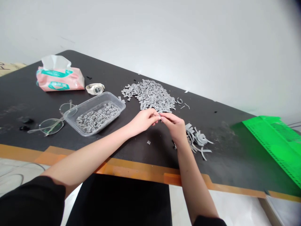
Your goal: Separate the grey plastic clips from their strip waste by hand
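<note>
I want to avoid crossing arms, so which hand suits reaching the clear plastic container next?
Probably your left hand: it's nearer the clear plastic container, on that same side; your right hand is farther off, beside the curled gray strips.

a workshop, by the look of it

the place seemed a workshop for handwork: a dark worktop (223,130), its edge bound in orange tape (131,168), stood against a plain wall (188,47) and bore a heap of small grey pieces (154,95), grey strips (199,138) and a plastic tub (115,99) of small grey parts (97,118). tissues (61,78), glasses (51,126) and a watch (96,89) lay near the tub.
</note>
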The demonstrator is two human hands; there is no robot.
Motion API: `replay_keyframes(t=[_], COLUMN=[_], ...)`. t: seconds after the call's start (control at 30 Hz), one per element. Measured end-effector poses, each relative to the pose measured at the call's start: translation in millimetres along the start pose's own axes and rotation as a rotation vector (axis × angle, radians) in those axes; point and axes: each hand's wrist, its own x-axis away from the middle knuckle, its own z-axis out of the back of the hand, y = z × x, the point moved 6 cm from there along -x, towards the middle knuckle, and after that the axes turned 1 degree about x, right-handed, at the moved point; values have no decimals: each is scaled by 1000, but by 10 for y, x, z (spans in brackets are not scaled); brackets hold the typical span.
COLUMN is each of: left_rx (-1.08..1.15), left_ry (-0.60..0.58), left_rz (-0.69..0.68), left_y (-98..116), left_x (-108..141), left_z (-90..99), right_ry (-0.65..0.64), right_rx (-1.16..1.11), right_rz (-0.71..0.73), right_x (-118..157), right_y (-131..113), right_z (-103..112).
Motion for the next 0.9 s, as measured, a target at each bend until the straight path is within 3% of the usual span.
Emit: replay_keyframes(t=[0.2, 0.4, 0.6, 0.9], left_rx=[-41, -86, -167, -160], left_ry=[7, -2, -88, -141], left_rz=[33, 39, -57, -37], left_y=[-6, -28, 61, -12], left_x=[28, 21, 4, 0], left_z=[-6, -13, -31, -60], right_ry=[-38, -171, -282, -124], right_rx=[103, 17, -82, -228], right_rz=[119, -85, -142, -270], right_x=[8, 7, 42, 28], right_y=[-78, 72, 40, 118], right_z=[-2, -34, -81, -77])
